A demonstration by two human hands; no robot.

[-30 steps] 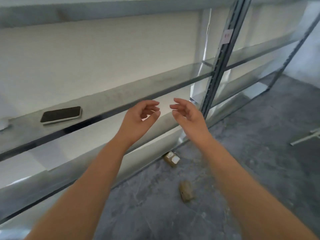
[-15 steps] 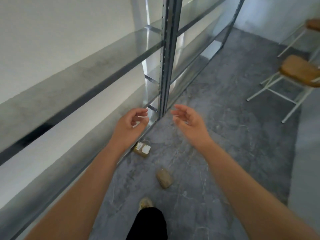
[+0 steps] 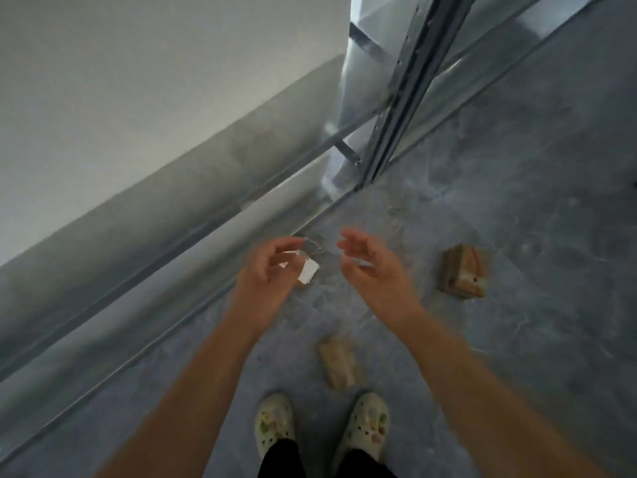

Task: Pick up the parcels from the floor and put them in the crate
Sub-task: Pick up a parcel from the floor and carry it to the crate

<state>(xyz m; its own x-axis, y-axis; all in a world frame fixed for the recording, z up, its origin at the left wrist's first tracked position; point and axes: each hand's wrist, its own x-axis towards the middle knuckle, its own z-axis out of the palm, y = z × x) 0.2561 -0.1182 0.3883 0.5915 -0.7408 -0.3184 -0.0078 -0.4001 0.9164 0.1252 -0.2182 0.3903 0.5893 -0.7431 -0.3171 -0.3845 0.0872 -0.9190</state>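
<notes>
Three brown parcels lie on the grey floor. One with a white label sits by the shelf's foot, partly hidden behind my left hand. A second parcel lies just in front of my feet. The third, a larger taped parcel, lies to the right. My left hand hovers above the labelled parcel with fingers curled apart, holding nothing. My right hand is spread open beside it, empty, over bare floor. No crate is in view.
A metal shelving rack runs along the left, with its lowest shelf edge and upright post close to my hands. My two pale clogs stand at the bottom. Grey floor stretches to the right.
The view has tilted down to the floor and closer to the parcels. Both hands have lowered towards them, still empty. A third parcel and my feet have come into view.
</notes>
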